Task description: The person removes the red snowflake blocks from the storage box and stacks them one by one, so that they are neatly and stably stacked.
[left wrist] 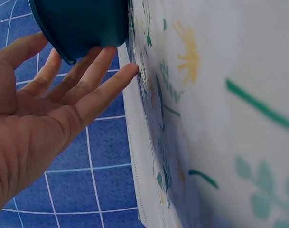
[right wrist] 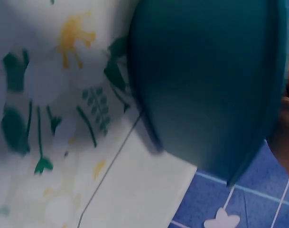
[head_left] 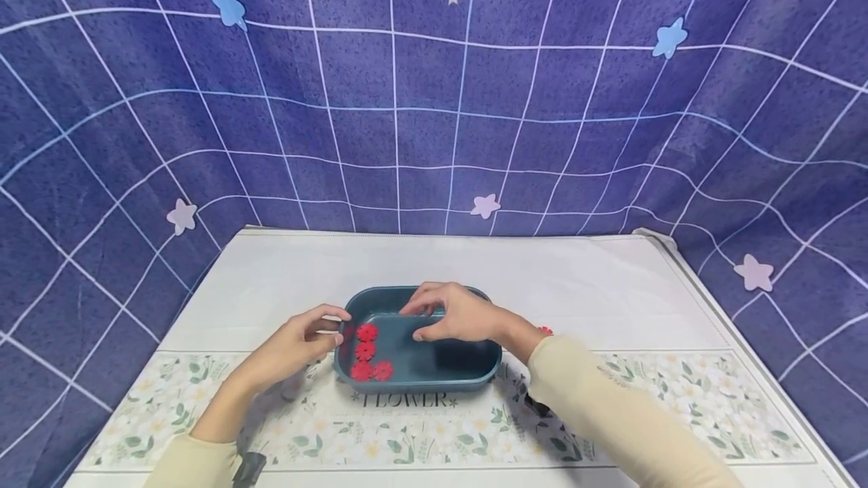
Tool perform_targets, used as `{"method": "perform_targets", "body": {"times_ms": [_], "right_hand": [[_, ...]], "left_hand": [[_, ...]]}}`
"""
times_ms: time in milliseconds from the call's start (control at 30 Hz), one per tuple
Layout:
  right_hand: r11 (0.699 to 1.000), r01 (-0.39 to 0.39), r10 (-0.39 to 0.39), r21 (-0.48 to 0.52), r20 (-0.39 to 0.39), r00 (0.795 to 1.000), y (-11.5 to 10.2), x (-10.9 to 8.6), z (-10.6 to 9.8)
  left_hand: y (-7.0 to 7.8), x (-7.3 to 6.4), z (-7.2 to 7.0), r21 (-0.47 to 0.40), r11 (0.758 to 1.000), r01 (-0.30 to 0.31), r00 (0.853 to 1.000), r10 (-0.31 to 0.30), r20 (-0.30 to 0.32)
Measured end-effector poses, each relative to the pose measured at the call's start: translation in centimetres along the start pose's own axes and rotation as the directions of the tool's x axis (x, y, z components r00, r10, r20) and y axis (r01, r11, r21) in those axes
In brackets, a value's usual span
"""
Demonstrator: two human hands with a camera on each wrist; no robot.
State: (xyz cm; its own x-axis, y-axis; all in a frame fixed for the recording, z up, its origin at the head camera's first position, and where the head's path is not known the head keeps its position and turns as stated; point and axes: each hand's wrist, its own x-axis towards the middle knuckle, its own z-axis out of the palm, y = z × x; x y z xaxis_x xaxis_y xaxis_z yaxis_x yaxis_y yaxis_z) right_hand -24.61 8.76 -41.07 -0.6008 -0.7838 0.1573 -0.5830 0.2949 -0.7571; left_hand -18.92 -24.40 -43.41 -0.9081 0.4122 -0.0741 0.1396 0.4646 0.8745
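A dark teal oblong basin (head_left: 414, 356) sits on the table in the head view. Several red flower-shaped pieces (head_left: 365, 351) lie in its left part, three in a column along the left wall. My left hand (head_left: 298, 341) is at the basin's left end, thumb and fingers spread; in the left wrist view, fingertips of that hand (left wrist: 44, 104) meet the outer wall. Over the basin's middle hovers my right hand (head_left: 457, 315), fingers loosely bent, thumb apart, nothing visible between them. The right wrist view mostly shows the basin's outer wall (right wrist: 206, 85), with little of the hand at the edge.
Right of the basin, another red piece (head_left: 545, 330) is partly hidden behind the right wrist. A white cloth with a floral band (head_left: 678, 398) covers the table. Behind it hangs a blue-purple gridded curtain (head_left: 434, 134) with stars.
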Motion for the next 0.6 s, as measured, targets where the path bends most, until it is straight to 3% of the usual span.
{"method": "perform_targets", "body": {"times_ms": [300,600], "right_hand": [[1.0,0.0,0.003,-0.023,0.108,0.994,0.7,1.8,2.4],[0.998,-0.055,0.061,-0.041,0.18,0.982,1.1,2.6,4.6]], "left_hand": [[-0.2,0.1,0.0,0.004,1.0,-0.011,1.0,0.011,-0.003],[-0.2,0.0,0.0,0.002,1.0,-0.003,1.0,0.003,0.002]]}}
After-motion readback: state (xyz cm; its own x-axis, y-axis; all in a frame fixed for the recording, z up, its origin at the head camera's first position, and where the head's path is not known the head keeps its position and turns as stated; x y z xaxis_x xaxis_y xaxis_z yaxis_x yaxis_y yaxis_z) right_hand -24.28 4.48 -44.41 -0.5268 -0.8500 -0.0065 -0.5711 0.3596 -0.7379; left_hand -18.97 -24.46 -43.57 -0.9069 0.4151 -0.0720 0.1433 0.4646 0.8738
